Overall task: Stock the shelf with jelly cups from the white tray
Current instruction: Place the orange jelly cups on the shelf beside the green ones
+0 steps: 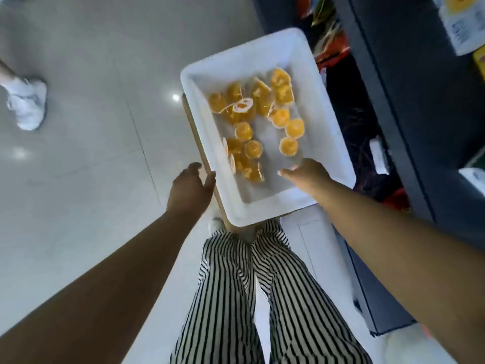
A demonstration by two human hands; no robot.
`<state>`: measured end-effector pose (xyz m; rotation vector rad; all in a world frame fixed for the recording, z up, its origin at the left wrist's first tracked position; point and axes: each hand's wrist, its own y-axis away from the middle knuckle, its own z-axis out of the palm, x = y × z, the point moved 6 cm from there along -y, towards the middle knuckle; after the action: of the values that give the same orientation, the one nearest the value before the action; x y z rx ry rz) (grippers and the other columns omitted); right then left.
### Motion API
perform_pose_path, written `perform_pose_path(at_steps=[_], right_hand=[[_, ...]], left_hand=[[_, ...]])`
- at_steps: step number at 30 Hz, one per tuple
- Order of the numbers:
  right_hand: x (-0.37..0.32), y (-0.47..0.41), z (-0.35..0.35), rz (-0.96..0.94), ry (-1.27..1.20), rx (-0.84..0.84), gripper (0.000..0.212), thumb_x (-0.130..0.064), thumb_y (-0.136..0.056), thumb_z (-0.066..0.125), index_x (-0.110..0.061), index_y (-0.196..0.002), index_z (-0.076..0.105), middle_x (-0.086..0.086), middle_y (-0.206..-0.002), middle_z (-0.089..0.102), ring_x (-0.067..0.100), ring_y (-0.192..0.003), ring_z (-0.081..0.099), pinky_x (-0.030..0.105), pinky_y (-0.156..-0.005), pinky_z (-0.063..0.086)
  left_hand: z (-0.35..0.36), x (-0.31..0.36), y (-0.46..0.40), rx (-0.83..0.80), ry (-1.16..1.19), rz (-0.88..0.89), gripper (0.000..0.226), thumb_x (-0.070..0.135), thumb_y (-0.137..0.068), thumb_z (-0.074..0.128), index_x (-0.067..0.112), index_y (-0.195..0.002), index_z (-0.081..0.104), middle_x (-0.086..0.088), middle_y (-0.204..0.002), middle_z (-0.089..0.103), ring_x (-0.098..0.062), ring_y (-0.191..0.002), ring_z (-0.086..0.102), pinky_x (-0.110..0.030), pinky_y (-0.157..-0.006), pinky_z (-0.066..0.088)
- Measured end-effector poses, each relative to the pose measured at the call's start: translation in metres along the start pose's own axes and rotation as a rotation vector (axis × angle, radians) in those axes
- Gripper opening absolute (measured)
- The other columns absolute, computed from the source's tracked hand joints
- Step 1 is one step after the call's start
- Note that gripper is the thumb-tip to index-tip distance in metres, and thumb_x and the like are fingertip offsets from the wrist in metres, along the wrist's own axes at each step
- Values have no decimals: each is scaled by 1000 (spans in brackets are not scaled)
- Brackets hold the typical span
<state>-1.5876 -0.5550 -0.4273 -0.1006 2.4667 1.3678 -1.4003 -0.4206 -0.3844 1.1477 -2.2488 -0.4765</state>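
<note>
Trousers [252, 298], striped black and white, nearest; above them left hand [190, 186], fingers loosely spread, holding nothing, at the white tray [262, 211]'s left rim, and right hand [307, 174], fingers extended, empty, over its near right corner. Jelly cups [254, 119], orange, lie scattered inside the tray, which rests on a wooden stand [195, 137]. Beyond and right: dark shelf [409, 101] with colourful packets [329, 43]; far left, a white shoe [27, 103] on pale floor tiles.

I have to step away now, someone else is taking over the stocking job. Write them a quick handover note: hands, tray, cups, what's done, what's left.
Left hand: open, empty, at the near left rim of the white tray.
Right hand: open, empty, reaching into the tray's near end, not yet touching a cup.
Jelly cups: a loose orange pile in the tray, several tipped on their sides.
Tray sits on a wooden stand beside the dark shelf on the right.
Done: cannot tell how many cups are shelved.
Left: pick up cups and move them to the shelf until the tray holds none.
</note>
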Motion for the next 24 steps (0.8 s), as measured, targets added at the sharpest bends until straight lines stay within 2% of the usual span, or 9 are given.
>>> perform_pose_path(at_steps=[3, 5, 8, 12, 15, 17, 20, 22, 24], right_hand=[[4, -48, 47, 209, -275, -98, 41, -39, -87, 60, -11, -63, 43, 1, -49, 48, 11, -48, 49, 25, -56, 38], [6, -67, 82, 360, -466, -173, 39, -44, -85, 61, -7, -85, 48, 7, -64, 49, 15, -64, 53, 30, -68, 47], [5, -88, 122, 540, -754, -225, 45, -50, -83, 60, -17, -108, 43, 9, -83, 46, 24, -92, 52, 36, -90, 49], [8, -116, 144, 584, -898, -130, 56, -47, -87, 56, -17, -133, 42, 6, -108, 54, 28, -114, 52, 37, -99, 45], [10, -122, 148, 554, -959, -20, 56, -39, -88, 58, -5, -130, 46, 15, -128, 54, 26, -111, 55, 36, -101, 43], [13, -123, 143, 534, -1042, 63, 54, -32, -87, 62, -3, -129, 45, 16, -130, 54, 24, -103, 56, 35, -97, 44], [35, -123, 117, 541, -1121, 253, 44, -27, -77, 72, -8, -112, 54, 13, -108, 61, 24, -95, 60, 36, -95, 48], [37, -117, 107, 474, -1122, 258, 14, -20, -80, 70, -16, -83, 57, 6, -83, 59, 19, -77, 57, 29, -85, 49], [38, -108, 96, 428, -1153, 229, 15, -17, -83, 65, -20, -73, 54, 3, -77, 54, 15, -75, 51, 30, -82, 48]], left_hand=[[31, -22, -38, 6, 26, -130, 60, 36, -96, 43, 2, -142, 29, -18, -141, 42, -31, -130, 40, -37, -106, 30], [51, -31, -52, -26, 37, -184, 65, 38, -96, 41, 0, -144, 20, -19, -146, 33, -31, -136, 31, -37, -109, 25], [82, -39, -65, -79, 89, -189, 69, 40, -96, 41, 1, -146, 13, -18, -150, 27, -30, -138, 26, -38, -111, 22], [106, -41, -69, -94, 202, -162, 67, 40, -95, 42, 7, -147, 15, -11, -150, 30, -26, -137, 28, -35, -110, 23], [105, -33, -67, -24, 305, -168, 69, 41, -94, 43, 10, -148, 11, -6, -154, 18, -22, -142, 16, -31, -113, 15], [93, -24, -67, 102, 329, -139, 69, 41, -94, 44, 11, -148, 14, -5, -155, 15, -19, -142, 11, -29, -113, 11], [87, 9, -80, 153, 436, -48, 58, 37, -95, 46, 10, -143, 29, -6, -147, 30, -19, -137, 25, -29, -112, 18], [86, 25, -95, 174, 438, 19, 49, 36, -95, 46, 8, -135, 42, -8, -138, 44, -21, -129, 38, -30, -107, 29], [99, 40, -119, 101, 364, 65, 46, 38, -95, 44, 6, -128, 50, -12, -127, 54, -26, -120, 48, -32, -97, 37]])
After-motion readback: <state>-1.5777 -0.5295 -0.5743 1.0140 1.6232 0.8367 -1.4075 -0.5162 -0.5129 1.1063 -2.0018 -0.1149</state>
